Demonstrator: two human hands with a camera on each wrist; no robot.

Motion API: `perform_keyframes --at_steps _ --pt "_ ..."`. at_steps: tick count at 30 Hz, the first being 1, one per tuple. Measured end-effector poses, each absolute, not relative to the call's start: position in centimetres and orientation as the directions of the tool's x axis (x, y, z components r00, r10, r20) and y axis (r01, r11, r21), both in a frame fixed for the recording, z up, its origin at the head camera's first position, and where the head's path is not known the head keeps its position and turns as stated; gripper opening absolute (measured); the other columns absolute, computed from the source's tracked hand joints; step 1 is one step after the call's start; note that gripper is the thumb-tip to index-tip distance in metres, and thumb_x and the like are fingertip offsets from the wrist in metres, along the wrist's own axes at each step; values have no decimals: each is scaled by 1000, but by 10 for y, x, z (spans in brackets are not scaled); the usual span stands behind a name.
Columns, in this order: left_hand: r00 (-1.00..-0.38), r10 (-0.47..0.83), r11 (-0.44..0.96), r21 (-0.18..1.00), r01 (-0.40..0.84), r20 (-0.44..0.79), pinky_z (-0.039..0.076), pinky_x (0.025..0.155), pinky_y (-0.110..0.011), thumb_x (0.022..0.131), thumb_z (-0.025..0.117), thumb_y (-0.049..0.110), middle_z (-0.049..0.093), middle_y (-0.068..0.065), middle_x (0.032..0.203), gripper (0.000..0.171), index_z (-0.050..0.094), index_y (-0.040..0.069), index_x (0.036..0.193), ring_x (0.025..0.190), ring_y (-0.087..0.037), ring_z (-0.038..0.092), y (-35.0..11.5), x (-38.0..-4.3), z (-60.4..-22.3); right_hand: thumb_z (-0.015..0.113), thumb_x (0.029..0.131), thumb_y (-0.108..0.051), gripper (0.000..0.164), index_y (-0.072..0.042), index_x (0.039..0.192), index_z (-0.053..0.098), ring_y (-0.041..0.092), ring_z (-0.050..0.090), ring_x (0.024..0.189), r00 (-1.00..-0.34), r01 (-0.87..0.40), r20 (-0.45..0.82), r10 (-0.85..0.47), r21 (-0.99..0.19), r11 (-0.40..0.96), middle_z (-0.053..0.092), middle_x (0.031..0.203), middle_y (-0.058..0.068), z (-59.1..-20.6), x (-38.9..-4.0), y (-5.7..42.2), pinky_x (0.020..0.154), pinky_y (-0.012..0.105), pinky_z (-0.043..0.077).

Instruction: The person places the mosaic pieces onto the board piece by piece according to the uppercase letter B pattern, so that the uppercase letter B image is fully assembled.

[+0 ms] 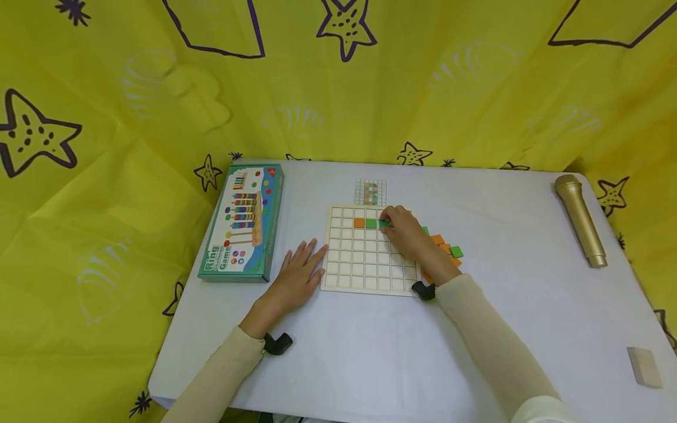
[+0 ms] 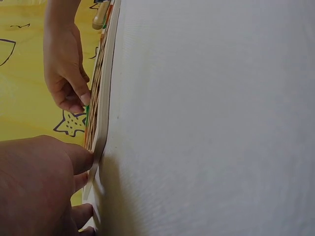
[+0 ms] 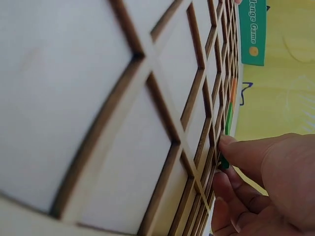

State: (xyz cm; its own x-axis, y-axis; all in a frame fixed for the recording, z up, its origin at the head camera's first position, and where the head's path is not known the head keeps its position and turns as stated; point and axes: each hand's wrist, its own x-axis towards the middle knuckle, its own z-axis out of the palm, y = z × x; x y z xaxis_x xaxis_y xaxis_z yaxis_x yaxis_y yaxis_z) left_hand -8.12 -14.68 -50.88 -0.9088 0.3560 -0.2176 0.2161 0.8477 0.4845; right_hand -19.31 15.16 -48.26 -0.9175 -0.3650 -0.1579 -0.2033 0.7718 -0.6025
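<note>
A wooden grid board (image 1: 365,258) lies on the table, with an orange square tile (image 1: 359,223) and a green square tile (image 1: 371,224) side by side in its second row from the top. My right hand (image 1: 406,232) pinches another green tile (image 3: 224,161) between thumb and fingers, just right of the placed green one and right at the board's surface. At the board's left edge my left hand (image 1: 300,276) rests with fingers spread, fingertips touching the edge. In the left wrist view the thumb (image 2: 81,158) meets the board's side.
Loose orange and green tiles (image 1: 456,251) lie right of the board, partly behind the right forearm. A small pattern card (image 1: 371,192) sits beyond the board. The game box (image 1: 243,223) is at left, a gold microphone (image 1: 580,220) at far right, and a wooden block (image 1: 644,367) nearer.
</note>
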Motion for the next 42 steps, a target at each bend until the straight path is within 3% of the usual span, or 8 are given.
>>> perform_keyframes --at_steps 7,20,27,34,42 --pt "-909 357 851 476 220 -217 3 129 -63 115 38 38 9 -8 178 60 22 24 170 165 -33 3 -146 -81 -508 65 106 -13 10 -4 110 66 32 51 101 -917 -197 -159 -365 -614 764 57 113 14 -482 -195 150 91 45 45" --pt "-914 355 845 487 222 -197 5 129 -64 114 42 35 12 -10 178 59 25 22 170 165 -35 5 -145 -78 -505 66 105 -10 11 -3 111 72 34 56 106 -920 -244 -109 -377 -596 765 64 118 16 -484 -193 153 94 47 49" --pt "-909 361 843 490 223 -207 4 129 -64 115 39 36 10 -9 178 59 24 23 170 165 -34 4 -145 -79 -505 60 108 -17 26 -2 126 71 38 56 120 -916 -178 -178 -359 -623 762 56 135 20 -469 -193 176 107 56 48" --pt "-914 359 839 495 226 -190 6 128 -65 114 43 34 13 -11 177 59 27 21 170 164 -36 6 -144 -78 -504 56 110 -24 39 -2 141 60 44 51 130 -925 -51 -271 -264 -602 797 50 142 25 -452 -196 224 108 62 47" --pt "-913 362 840 491 233 -187 6 128 -65 115 40 35 13 -11 178 59 26 21 170 164 -36 6 -145 -79 -507 64 105 -35 52 6 135 54 48 52 120 -864 39 -452 -223 -500 865 54 133 32 -439 -179 289 103 64 47"
